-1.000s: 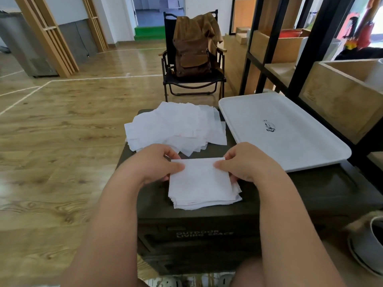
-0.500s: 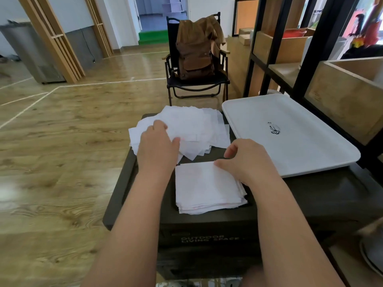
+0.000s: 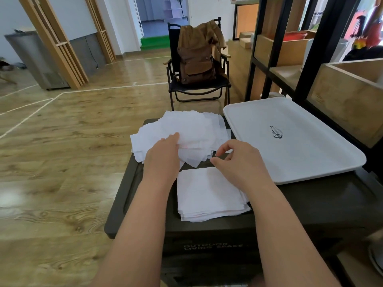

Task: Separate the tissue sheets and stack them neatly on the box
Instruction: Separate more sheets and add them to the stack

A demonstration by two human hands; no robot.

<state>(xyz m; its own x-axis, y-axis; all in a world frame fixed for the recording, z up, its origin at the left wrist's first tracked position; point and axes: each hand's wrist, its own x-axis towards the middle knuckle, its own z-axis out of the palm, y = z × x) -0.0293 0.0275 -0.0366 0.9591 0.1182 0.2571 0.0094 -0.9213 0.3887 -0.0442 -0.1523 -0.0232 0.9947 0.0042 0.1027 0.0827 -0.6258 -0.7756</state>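
I see a dark green hard-plastic storage box [image 3: 207, 235] on the wood floor, loose heap of white tissue sheets [image 3: 186, 129] at its far end, squared white tissue stack [image 3: 207, 195] nearer me, white rectangular plastic tray [image 3: 290, 141] overhanging its right side

Dark box [image 3: 132, 195] lid: bare strip lying open at frame left of the neat stack [image 3: 209, 195]. White tray [image 3: 294, 146] blocking the right; loose tissue pile [image 3: 186, 129] crowding the far centre.

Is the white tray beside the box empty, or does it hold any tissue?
Empty. The white tray shows only its printed logo; all tissue lies on the box.
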